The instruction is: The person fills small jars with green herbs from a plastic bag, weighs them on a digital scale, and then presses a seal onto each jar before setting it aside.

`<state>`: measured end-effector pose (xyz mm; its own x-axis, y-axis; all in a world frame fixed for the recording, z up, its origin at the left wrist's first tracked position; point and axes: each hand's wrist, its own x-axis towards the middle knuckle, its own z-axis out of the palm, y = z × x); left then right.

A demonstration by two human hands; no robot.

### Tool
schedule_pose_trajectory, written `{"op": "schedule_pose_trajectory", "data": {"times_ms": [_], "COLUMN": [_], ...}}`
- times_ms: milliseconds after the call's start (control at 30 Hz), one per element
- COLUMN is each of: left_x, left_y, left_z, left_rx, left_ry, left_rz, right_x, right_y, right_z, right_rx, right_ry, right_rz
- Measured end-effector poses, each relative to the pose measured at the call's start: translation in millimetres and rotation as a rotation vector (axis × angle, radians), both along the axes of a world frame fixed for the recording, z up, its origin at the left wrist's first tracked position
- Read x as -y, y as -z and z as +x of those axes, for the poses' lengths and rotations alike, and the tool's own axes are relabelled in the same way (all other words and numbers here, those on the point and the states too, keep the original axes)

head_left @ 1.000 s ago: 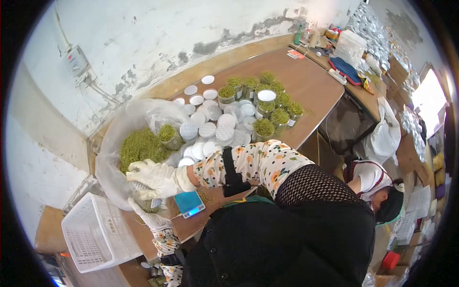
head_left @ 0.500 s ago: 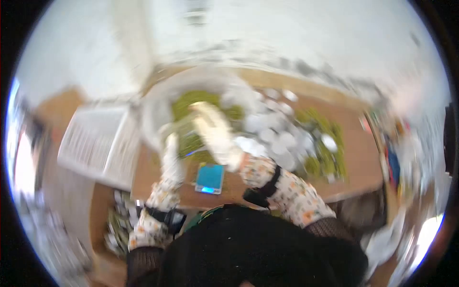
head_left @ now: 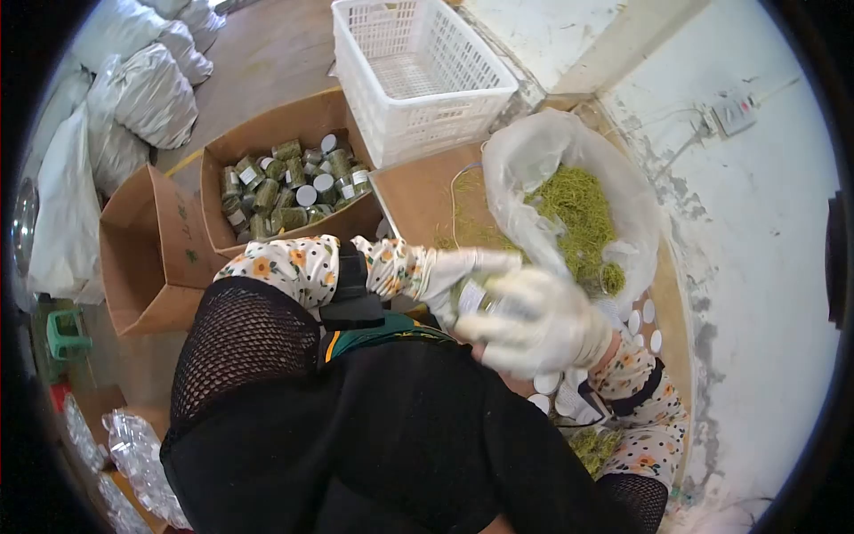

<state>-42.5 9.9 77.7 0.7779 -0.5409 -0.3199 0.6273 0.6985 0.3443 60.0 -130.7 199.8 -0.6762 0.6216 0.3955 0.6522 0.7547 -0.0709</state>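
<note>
My left hand (head_left: 442, 274), in a white glove, is wrapped round a clear jar (head_left: 471, 297) of green dried herb with a white label. Across the jar's other end lies my right hand (head_left: 544, 326), gloved too and smeared by motion, its fingers curled over it and hiding that end. Both hands are close together in front of my body, above the table. Just beyond them, loose green herb (head_left: 574, 209) fills a big clear plastic bag (head_left: 520, 165). White lids (head_left: 546, 383) lie beside and below my right hand.
Left of the table, a cardboard box (head_left: 213, 169) holds several filled jars (head_left: 294, 182); another open carton (head_left: 133, 258) stands beside it. A white plastic crate (head_left: 418, 116) is at the table's far edge. White sacks (head_left: 156, 93) and a green stool (head_left: 68, 334) are on the floor.
The view has swung left, bringing the box of jars into sight, and the blue-topped scale is out of view. My hands, apart near the bag before, are now together on the jar.
</note>
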Motion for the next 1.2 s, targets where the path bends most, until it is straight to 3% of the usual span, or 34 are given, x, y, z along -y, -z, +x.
{"op": "schedule_pose_trajectory", "data": {"times_ms": [67,100,133,200,300,333,433,467,533,567,667,700,733,767,833,900,933,967,1033,1067,1133,1167,1200], "left_x": [-15,-33,-30,-38,-45,-48,-69,-69,-53,-47,-39,-41,-48,-49,-43,-43,-43,-43,-41,-31,-40,-48,-49], "left_y": [-34,-19,-35,-32,-22,-21,-5,-1,-2,-2,-14,-17,-6,1,10,13,15,-12,-28,-46,-40,-36,-43], "left_z": [-2,3,-1,1,17,11,10,8,12,13,25,25,23,19,12,3,-1,-6,3,8,29,33,24], "left_rx": [0.072,0.242,0.115,0.266,0.397,0.539,1.005,1.051,0.724,0.554,0.242,0.162,0.176,0.028,0.110,0.531,0.720,0.226,0.315,0.410,0.720,0.862,0.835], "left_ry": [-0.246,-0.331,-0.573,-0.928,-1.391,-1.402,-1.575,-1.531,-1.416,-1.326,-1.252,-1.237,-1.029,-0.821,-0.644,-0.629,-0.663,-0.354,-0.523,-0.838,-1.270,-1.422,-1.272], "left_rz": [0.082,0.174,0.223,0.442,0.672,0.684,1.602,1.634,1.080,0.820,0.604,0.498,0.226,0.122,0.130,0.474,0.630,0.162,0.066,0.204,1.143,1.660,1.737], "right_x": [-13,-19,-34,-70,-94,-96,-94,-91,-91,-90,-92,-89,-84,-80,-65,-45,-41,-36,-43,-47,-65,-75,-75], "right_y": [0,8,20,50,55,58,83,86,77,80,84,77,68,57,25,4,6,11,22,27,45,55,82], "right_z": [16,16,22,33,8,15,34,43,41,43,33,30,33,31,9,3,17,34,29,27,28,32,40], "right_rx": [0.037,-0.004,-0.084,-0.422,-1.659,-1.701,-1.834,-1.885,-2.035,-1.933,-1.708,-1.286,-0.863,-0.445,-0.209,-0.030,-0.035,-0.035,-0.539,-0.827,-1.721,-2.246,-2.181], "right_ry": [0.197,0.395,0.482,0.623,0.250,0.291,0.392,0.422,0.483,0.559,0.721,0.774,0.783,0.750,0.590,0.380,0.398,0.423,0.694,0.771,0.716,0.441,0.404], "right_rz": [0.164,0.194,0.305,0.495,-0.283,-0.283,-0.342,-0.409,-0.421,-0.311,0.029,0.183,0.312,0.430,0.271,0.069,0.084,0.099,0.101,0.134,-0.111,-0.354,-0.278]}}
